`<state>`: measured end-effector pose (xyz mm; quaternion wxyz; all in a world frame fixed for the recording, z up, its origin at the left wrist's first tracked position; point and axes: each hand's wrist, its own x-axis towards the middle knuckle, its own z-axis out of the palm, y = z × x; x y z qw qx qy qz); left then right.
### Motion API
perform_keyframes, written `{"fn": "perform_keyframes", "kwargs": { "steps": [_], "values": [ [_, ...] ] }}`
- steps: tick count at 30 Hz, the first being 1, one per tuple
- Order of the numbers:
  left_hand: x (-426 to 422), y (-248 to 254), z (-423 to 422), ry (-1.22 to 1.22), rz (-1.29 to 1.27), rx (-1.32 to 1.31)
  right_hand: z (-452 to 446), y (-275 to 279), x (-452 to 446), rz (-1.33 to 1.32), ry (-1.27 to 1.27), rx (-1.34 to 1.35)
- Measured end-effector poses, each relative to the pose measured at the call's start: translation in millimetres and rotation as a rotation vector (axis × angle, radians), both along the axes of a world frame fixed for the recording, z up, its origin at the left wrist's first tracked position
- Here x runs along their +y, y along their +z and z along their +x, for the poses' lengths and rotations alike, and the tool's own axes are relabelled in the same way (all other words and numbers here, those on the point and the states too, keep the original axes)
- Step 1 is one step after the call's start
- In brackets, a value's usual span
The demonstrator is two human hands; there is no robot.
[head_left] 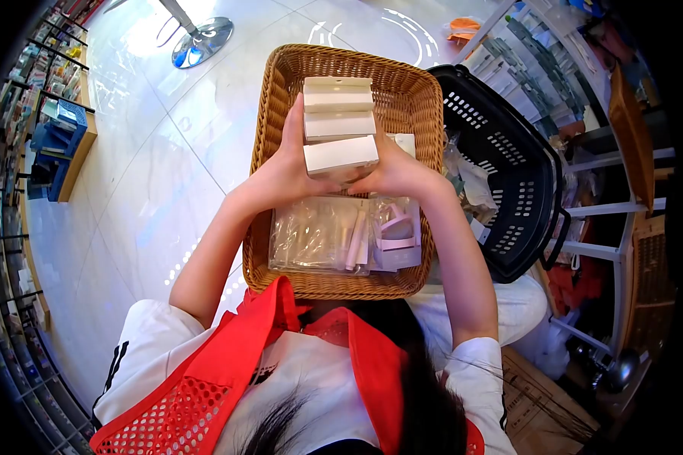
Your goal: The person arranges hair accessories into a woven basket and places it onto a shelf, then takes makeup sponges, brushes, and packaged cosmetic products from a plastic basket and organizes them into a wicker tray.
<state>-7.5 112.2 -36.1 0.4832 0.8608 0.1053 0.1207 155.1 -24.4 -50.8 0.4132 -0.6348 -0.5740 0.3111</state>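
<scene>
Three white boxes [340,155] are lined up in a stack between my two hands, over the far half of a brown wicker basket [260,163]. My left hand [290,168] presses on their left side, thumb up along the edge. From the right, my right hand [397,168] grips the same boxes, its fingers curled beneath the nearest one. In the basket's near part lie clear plastic packets [311,235] with slim pinkish tubes. Beside these sits a lilac package [397,243] with a round window. What lies under the boxes is mostly hidden.
A black perforated basket [508,182] holding clear-wrapped items stands right of the wicker one. Shelves of goods [7,227] line the left edge, with a blue display [57,144]. A metal stand base [203,42] is on the tiled floor. A cardboard box [542,402] lies lower right.
</scene>
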Motion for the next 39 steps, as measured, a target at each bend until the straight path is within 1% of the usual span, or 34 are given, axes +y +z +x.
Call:
{"fn": "perform_keyframes", "kwargs": {
  "steps": [2, 4, 6, 7, 8, 10, 11, 12, 13, 14, 15, 16, 17, 19, 20, 21, 23, 24, 26, 27, 28, 31, 33, 34, 35, 37, 38, 39],
  "values": [
    [4, -4, 5, -0.024, 0.057, -0.023, 4, -5, 1, -0.060, 0.022, 0.008],
    [10, -7, 11, -0.049, 0.113, -0.082, 6, -8, 4, -0.021, -0.035, -0.009],
    [14, -5, 14, -0.042, 0.016, -0.093, 6, -11, 8, 0.058, -0.088, -0.044],
    [15, -4, 16, -0.039, -0.032, -0.100, 4, -9, 9, 0.054, -0.131, -0.015],
    [17, -6, 19, -0.035, -0.230, -0.126, 0, -3, 11, 0.050, -0.175, 0.014],
    [17, -1, 18, -0.034, -0.350, -0.136, -2, -1, 11, 0.052, -0.238, 0.103],
    [17, 0, 16, -0.032, -0.410, -0.142, -4, 6, 8, 0.073, -0.237, 0.285],
    [19, -4, 12, -0.109, -0.307, -0.153, -9, 21, 4, 0.094, -0.234, 0.467],
    [18, 1, 8, -0.157, -0.366, -0.145, -12, 29, 2, 0.114, -0.232, 0.649],
    [15, 10, 4, -0.206, -0.425, -0.136, -8, 27, -5, 0.172, -0.209, 0.766],
    [13, 15, 0, -0.256, -0.485, -0.127, -1, 21, -15, 0.202, -0.217, 0.941],
    [12, 13, -2, -0.236, -0.495, -0.090, 8, 11, -27, 0.234, -0.223, 1.115],
    [10, 17, -4, -0.249, -0.294, 0.132, 14, 5, -37, 0.266, -0.230, 1.289],
    [2, 34, -9, -0.268, 0.121, 0.562, 14, 12, -50, 0.513, -0.199, 1.613],
    [-4, 23, -15, -0.276, 0.487, 0.562, 10, 21, -60, 0.524, -0.157, 1.624],
    [-6, 17, -15, -0.321, 0.580, 0.558, 11, 19, -68, 0.545, -0.229, 1.712],
    [-10, 8, -15, -0.412, 0.766, 0.547, 5, 25, -80, 0.550, -0.327, 1.682],
    [-5, -7, -15, -0.392, 0.734, 0.419, 3, 22, -88, 0.555, -0.339, 1.661],
    [-4, 10, -4, -0.503, 0.525, 0.577, -1, 9, -105, 0.563, -0.364, 1.616],
    [-5, 17, 0, -0.557, 0.419, 0.652, -4, 4, -111, 0.596, -0.428, 1.577],
    [-1, 19, -5, -0.551, 0.344, 0.464, -6, 2, -119, 0.602, -0.453, 1.552],
    [16, 59, -12, -0.430, 0.228, 0.503, -16, 4, -138, 0.543, -0.465, 1.513],
    [30, 61, -27, -0.128, 0.020, 0.472, -28, 10, -144, 0.449, -0.399, 1.507],
    [35, 61, -34, -0.010, -0.062, 0.295, -37, 15, -146, 0.372, -0.329, 1.501],
    [40, 71, -41, 0.137, -0.159, 0.361, -45, 20, -146, 0.295, -0.249, 1.503],
    [53, 61, -51, 0.367, -0.270, 0.137, -65, 30, -138, 0.128, -0.088, 1.499],
    [52, 57, -51, 0.494, -0.393, -0.014, -79, 34, -128, 0.038, -0.061, 1.486],
    [52, 54, -52, 0.552, -0.445, -0.075, -92, 37, -115, -0.047, -0.065, 1.466]
  ]
}}
